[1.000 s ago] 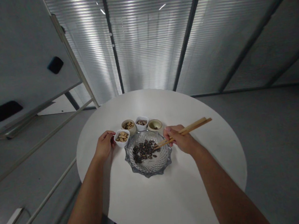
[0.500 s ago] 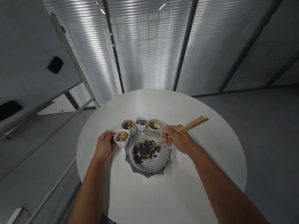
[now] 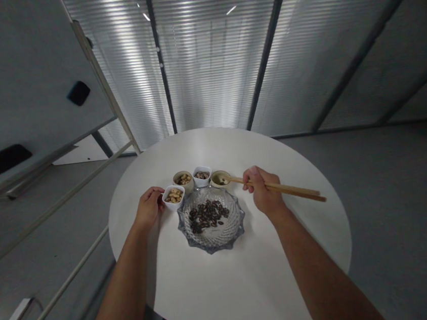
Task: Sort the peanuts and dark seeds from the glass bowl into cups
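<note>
My right hand is closed round a pair of wooden chopsticks. Their tips are in the right-hand beige bowl, where a few small dark and pale bits show. My left hand, fingers curled, grips the left edge of a small white bowl of peanuts. Between the hands sits a scalloped clear glass bowl with many dark, seed-like pieces spread inside. A second beige bowl holds light brown nuts. Next to it, another white bowl contains dark striped seeds.
Everything stands on a round white table. A whiteboard on a metal frame rises at the left. Behind the table are windows with blinds, and grey floor lies to the right.
My right hand has moved the chopsticks from the glass bowl up to the right-hand beige bowl, their back ends swinging down and right. My left hand stays at the white bowl.
</note>
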Demonstrator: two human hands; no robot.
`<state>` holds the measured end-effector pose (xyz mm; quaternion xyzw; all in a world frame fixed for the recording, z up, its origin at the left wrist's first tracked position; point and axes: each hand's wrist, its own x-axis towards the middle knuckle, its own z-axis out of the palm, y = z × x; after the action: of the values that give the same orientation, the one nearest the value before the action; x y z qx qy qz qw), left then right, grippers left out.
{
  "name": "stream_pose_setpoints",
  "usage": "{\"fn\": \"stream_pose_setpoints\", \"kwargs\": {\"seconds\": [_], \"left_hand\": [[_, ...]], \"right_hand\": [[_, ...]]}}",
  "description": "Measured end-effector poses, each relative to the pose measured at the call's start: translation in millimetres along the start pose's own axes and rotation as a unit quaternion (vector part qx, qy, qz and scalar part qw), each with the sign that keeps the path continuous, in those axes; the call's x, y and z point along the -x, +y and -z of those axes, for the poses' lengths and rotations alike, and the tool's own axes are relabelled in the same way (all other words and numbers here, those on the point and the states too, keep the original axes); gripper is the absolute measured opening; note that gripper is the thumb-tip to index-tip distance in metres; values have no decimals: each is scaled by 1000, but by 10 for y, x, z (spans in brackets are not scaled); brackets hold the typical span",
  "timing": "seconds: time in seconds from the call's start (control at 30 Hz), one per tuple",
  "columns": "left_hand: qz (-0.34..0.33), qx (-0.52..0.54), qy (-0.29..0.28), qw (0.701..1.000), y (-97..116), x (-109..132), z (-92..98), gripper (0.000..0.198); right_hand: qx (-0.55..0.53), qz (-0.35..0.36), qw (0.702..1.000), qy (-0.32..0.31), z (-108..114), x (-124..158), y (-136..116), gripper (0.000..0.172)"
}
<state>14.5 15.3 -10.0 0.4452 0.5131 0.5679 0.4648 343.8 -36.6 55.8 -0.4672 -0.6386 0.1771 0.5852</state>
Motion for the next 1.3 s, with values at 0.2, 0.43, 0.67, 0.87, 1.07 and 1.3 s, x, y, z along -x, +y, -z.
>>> {"fn": "stream_pose_setpoints", "kwargs": {"seconds": [0.2,0.43,0.67,0.87,1.07,1.3], "left_hand": [[3,2,-4,1000,11,5,3,19],[2,9,-5,1000,10,-1,6,20],[1,3,-4,1000,-24,-25,6,19],[0,8,-4,1000,-41,-37,-2,19],[-2,13,-3,1000,-15,-25,-27,19],[2,11,-1,1000,-23,-24,-21,17]], "right_hand": [[-41,-19,999,-1,-15,-5,-26,53],[-123,-64,984,-110,-23,2,-112,57],[-83,-83,976,-182,-41,29,-72,62],[-30,-70,972,-224,-66,51,-52,61],[41,-26,968,-245,-130,73,-137,57],[57,-7,973,-224,-168,86,-158,56]]}}
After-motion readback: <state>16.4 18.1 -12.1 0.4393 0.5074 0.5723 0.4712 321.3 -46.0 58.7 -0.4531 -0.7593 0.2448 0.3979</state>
